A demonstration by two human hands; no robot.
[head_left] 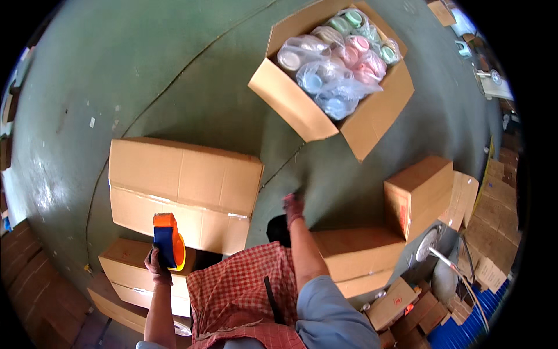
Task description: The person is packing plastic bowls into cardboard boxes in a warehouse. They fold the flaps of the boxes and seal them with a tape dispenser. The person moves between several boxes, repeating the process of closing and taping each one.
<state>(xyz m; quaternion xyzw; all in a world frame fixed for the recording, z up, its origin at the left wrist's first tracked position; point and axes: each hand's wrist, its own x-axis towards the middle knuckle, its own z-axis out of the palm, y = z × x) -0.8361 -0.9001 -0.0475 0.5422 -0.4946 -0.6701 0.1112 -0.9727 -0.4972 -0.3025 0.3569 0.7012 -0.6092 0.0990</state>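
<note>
My left hand [157, 264] grips an orange and blue tape dispenser [168, 239], held upright just in front of a closed cardboard box [186, 186] with clear tape along its seam. My right hand [293, 207], in a reddish glove, hangs down over the green floor [174, 70] between that box and a lower box [354, 253]; it holds nothing and its fingers look loosely curled. I wear a red checked apron [244, 291]. Farther off, an open cardboard box [331, 75] holds several pastel plastic items wrapped in clear bags [337, 58].
More closed boxes [131, 273] are stacked at my lower left. A smaller upright box [418, 195] stands to the right beside flat cardboard [465, 198]. Small boxes [401, 302], a fan [427, 244] and blue crates [465, 326] crowd the lower right.
</note>
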